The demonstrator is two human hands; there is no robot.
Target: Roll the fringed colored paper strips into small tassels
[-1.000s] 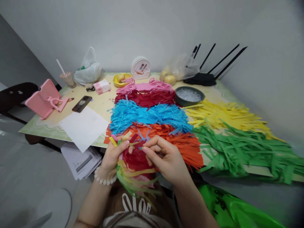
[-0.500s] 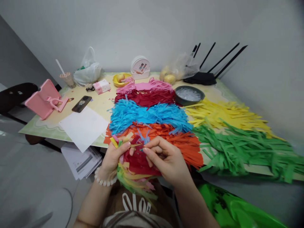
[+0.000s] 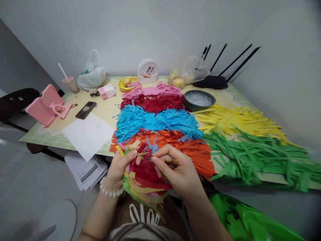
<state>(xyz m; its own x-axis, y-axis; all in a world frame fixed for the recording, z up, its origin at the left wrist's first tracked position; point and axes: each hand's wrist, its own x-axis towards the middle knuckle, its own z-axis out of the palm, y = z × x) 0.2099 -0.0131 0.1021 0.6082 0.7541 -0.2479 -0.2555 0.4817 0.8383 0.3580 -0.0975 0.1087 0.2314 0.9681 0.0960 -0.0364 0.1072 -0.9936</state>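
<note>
My left hand (image 3: 120, 165), with a pearl bracelet at the wrist, is closed around a bundle of mixed-colour paper strips (image 3: 144, 174) held in front of my chest. Its upper ends stick out above my fingers and the lower ends hang down. My right hand (image 3: 175, 167) pinches the bundle's top edge with thumb and forefinger, right beside the left thumb. Just beyond both hands lies the orange strip pile (image 3: 193, 149) at the table's near edge.
On the table (image 3: 50, 132) lie blue (image 3: 155, 120), dark red (image 3: 155, 102), pink (image 3: 155, 89), yellow (image 3: 238, 120) and green (image 3: 255, 157) strip piles. A dark bowl (image 3: 199, 99), white paper (image 3: 87, 134), a phone (image 3: 86, 109), a pink stand (image 3: 46, 105) and a router (image 3: 213, 81) stand around. A green bag (image 3: 245, 221) is at lower right.
The bundle's hanging ends have drawn up and gathered closer under my hands. Both hands stay almost in place, with the right fingers shifting slightly along the top edge.
</note>
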